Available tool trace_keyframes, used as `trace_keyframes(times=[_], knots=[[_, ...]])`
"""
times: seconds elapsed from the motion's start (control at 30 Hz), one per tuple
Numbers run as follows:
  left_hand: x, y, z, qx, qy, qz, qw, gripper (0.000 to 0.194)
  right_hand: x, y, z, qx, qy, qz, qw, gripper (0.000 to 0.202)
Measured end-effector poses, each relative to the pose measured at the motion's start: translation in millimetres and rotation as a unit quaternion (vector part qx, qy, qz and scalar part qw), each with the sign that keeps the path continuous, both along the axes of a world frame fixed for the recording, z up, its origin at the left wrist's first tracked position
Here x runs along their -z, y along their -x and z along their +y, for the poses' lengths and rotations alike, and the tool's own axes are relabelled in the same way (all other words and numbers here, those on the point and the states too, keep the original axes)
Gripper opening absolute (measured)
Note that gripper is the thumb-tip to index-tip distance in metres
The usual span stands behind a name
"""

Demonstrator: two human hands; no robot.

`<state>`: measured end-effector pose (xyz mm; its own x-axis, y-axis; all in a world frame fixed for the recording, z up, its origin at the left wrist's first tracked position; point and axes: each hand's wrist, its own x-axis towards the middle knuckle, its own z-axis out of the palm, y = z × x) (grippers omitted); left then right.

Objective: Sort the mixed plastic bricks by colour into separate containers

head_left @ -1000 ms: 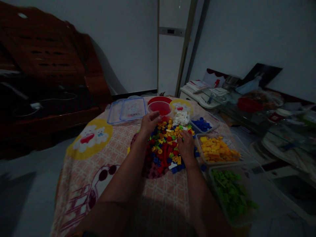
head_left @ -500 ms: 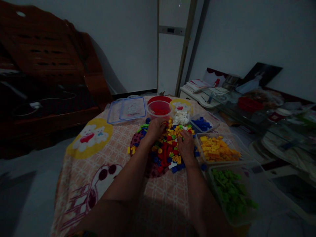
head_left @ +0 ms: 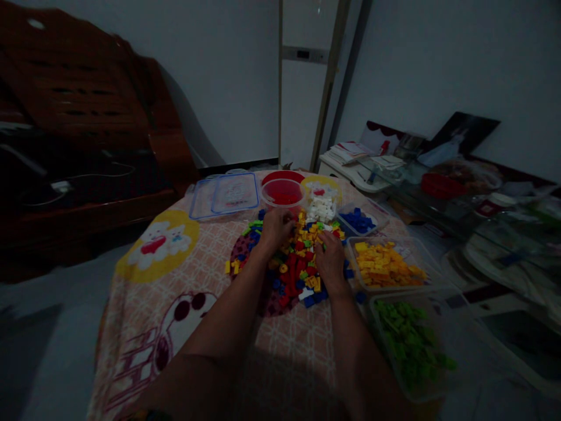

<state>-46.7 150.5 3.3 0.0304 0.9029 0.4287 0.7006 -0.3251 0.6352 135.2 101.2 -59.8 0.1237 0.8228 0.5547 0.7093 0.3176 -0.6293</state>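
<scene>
A mixed pile of toy building bricks [head_left: 295, 275], red, yellow, blue, green and white, lies on the table between my two hands. My left hand [head_left: 276, 231] is over the far left part of the pile, just in front of a clear round tub [head_left: 284, 202] with red pieces inside. Its fingers are curled together, and whatever they hold is too small and dark to make out. At the pile's right side, my right hand [head_left: 332, 260] has its fingertips bent down among yellow and green bricks. What lies between those fingertips cannot be made out.
To the right stand clear boxes of blue bricks [head_left: 358, 221], yellow bricks [head_left: 385, 266] and green bricks [head_left: 412, 345]. White bricks [head_left: 322, 208] are heaped beside the round tub. Blue-rimmed lids [head_left: 234, 196] lie at the back left on the patterned tablecloth [head_left: 175, 280].
My left hand has shifted slightly, its fingers curling a little more in front of the round tub. My right hand stays almost where it was at the pile.
</scene>
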Motion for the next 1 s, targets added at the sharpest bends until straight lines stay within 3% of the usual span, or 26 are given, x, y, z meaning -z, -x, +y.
trace_keyframes(times=[0.2,0.3,0.5,0.67,0.77,0.87,1.0], knots=[[-2.7,15,9,-0.073,-0.026,-0.214,0.974,0.019,-0.4,0,0,0.005,-0.008,-0.011,1.000,0.027],[1.0,21,15,-0.072,-0.005,-0.309,0.948,0.028,-1.4,-1,-1,0.004,-0.009,-0.017,1.000,0.027],[-1.0,20,14,-0.031,-0.007,-0.346,0.938,0.036,-5.4,0,-4,0.005,-0.003,-0.019,1.000,0.027],[-8.6,17,5,0.040,0.065,-0.279,0.957,0.028,-7.5,0,-5,-0.001,0.003,-0.021,1.000,0.028],[-15.9,12,-2,0.123,0.136,-0.147,0.972,0.020,-7.3,0,-4,-0.001,0.005,-0.022,1.000,0.028],[-24.0,5,-10,0.188,0.173,0.005,0.967,0.015,-6.0,-1,-3,-0.003,0.009,-0.020,1.000,0.028],[-33.3,-6,-20,0.183,0.185,0.134,0.956,0.021,-2.9,0,-1,0.003,-0.003,-0.014,1.000,0.027]])
